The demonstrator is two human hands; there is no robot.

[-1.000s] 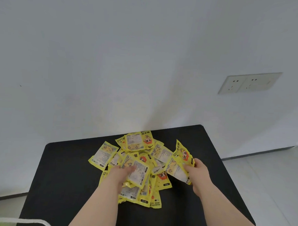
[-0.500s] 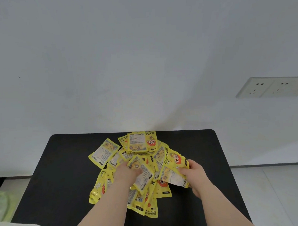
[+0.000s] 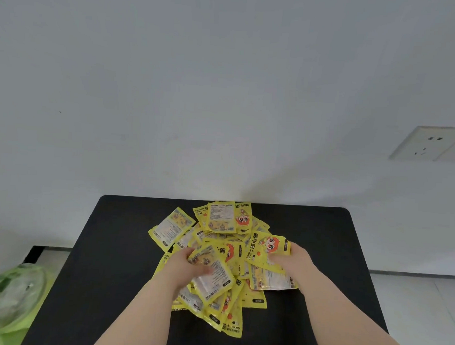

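- The left hand (image 3: 188,268) comes in from the lower middle, forearm slanting up and a little right. It lies low on the left-hand part of the pile (image 3: 217,250).
- The right hand (image 3: 294,261) comes in from the lower right, forearm slanting up and left, and reaches the pile's right side.
- The left hand's fingers curl round a label packet (image 3: 212,274), with the thumb lying across its printed face. The packet sits tilted on top of the pile.
- The right hand pinches a face packet (image 3: 267,248) by its right edge (the one with the orange cartoon face up). The thumb is on the front, and the fingers behind cannot be seen.
- The pile of yellow packets lies mid-table (image 3: 113,245). Its far packets reach the table's back edge at the wall (image 3: 224,94), and its nearest packet lies between the two forearms.
- Bare black tabletop lies to the left and right of the pile.
- A green bag (image 3: 12,298) sits on the floor beyond the table's left edge.
- A socket (image 3: 431,143) is on the wall to the right.
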